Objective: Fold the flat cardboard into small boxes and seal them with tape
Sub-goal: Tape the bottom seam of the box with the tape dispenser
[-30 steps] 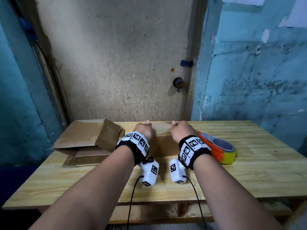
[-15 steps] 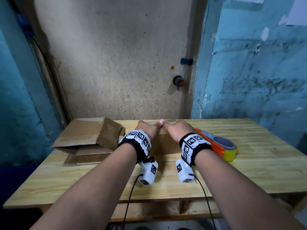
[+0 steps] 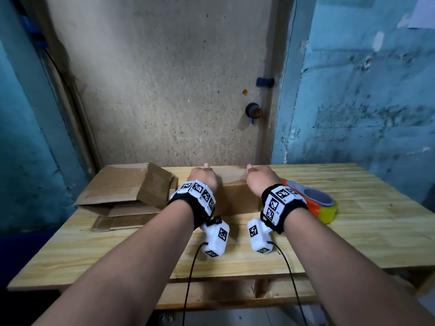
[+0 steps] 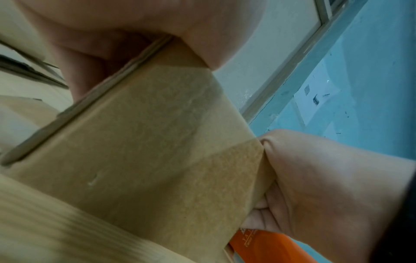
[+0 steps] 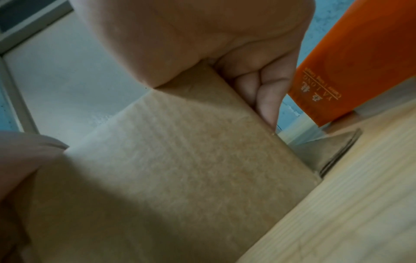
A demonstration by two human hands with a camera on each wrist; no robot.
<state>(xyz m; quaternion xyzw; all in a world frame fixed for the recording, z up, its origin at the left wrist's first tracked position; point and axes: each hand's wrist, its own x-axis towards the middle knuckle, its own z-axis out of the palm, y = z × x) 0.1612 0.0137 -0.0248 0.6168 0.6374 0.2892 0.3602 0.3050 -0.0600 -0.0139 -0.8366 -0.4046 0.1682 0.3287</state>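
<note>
A small brown cardboard box (image 3: 237, 198) stands on the wooden table (image 3: 353, 231) between my hands. My left hand (image 3: 203, 176) grips its upper left end with the thumb on top. My right hand (image 3: 259, 177) grips the upper right end the same way. The left wrist view shows a strip of tape over the box (image 4: 146, 133), my left hand (image 4: 135, 26) above it and my right hand (image 4: 326, 169) at its far end. In the right wrist view my right fingers (image 5: 258, 85) curl down the side of the box (image 5: 180, 160).
A stack of flat cardboard (image 3: 117, 189) with one flap raised lies at the table's left. An orange and yellow tape dispenser (image 3: 313, 198) sits just right of my right hand, close against the box. A door and blue walls stand behind the table.
Half a second ago my thumbs met at the middle of the box top. They have since slid apart to its two ends.
</note>
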